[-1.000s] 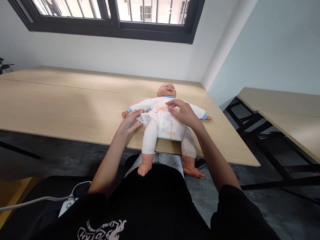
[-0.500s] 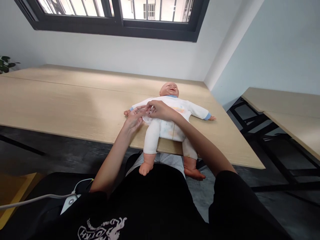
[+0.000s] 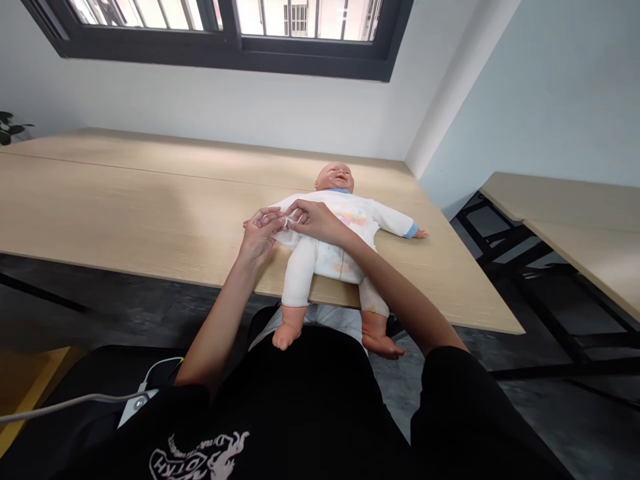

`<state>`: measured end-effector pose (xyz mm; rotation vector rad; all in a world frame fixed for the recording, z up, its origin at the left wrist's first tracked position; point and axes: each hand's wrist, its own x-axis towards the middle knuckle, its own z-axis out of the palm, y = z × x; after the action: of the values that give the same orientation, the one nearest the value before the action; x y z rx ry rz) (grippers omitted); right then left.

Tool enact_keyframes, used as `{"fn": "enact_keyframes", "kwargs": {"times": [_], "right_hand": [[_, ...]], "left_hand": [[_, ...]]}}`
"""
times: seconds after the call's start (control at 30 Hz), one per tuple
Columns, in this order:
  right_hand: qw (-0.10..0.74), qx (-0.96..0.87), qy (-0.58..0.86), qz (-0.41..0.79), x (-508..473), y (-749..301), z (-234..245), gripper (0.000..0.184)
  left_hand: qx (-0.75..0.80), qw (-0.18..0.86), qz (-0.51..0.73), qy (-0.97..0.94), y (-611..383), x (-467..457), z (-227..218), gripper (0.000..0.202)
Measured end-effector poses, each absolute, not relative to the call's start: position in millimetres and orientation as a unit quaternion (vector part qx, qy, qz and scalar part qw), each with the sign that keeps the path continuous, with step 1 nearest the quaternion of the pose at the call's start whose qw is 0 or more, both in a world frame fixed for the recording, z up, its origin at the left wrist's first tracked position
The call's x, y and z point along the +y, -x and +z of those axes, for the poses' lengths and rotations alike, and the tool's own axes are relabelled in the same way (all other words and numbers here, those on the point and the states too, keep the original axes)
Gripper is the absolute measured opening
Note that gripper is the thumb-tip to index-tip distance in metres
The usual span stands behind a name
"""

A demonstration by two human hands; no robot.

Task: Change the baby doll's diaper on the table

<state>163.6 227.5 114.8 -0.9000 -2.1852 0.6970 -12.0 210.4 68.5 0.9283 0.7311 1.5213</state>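
Observation:
A baby doll in a white romper with blue cuffs lies on its back on the wooden table, its bare legs hanging over the near edge toward me. My left hand and my right hand meet at the doll's side by its arm. The fingertips of both hands pinch the white fabric of the romper there. My right forearm crosses over the doll's belly and leg.
A second wooden table stands at the right across a gap with black frame legs. A white cable and small device lie on my lap at lower left. A window runs along the far wall; a plant leaf shows at far left.
My right hand has moved from the doll's chest leftward to its side and joined my left hand; both now pinch the romper fabric there.

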Motion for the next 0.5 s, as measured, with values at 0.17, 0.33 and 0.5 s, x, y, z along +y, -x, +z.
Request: {"fn": "enact_keyframes", "kwargs": {"times": [0.17,0.33,0.5], "right_hand": [[0.361,-0.830,0.400,0.142,229.6,-166.5,115.9,0.018],[0.331,-0.817,0.458,0.118,231.7,-170.6,116.6,0.018],[0.290,-0.820,0.479,0.119,235.5,-168.4,112.2,0.017]], "left_hand": [[0.317,0.541,0.684,-0.373,14.7,210.6,68.1,0.040],[0.344,0.507,0.693,-0.380,15.6,208.7,67.9,0.037],[0.320,0.474,0.698,-0.431,6.9,209.5,77.1,0.035]]}}
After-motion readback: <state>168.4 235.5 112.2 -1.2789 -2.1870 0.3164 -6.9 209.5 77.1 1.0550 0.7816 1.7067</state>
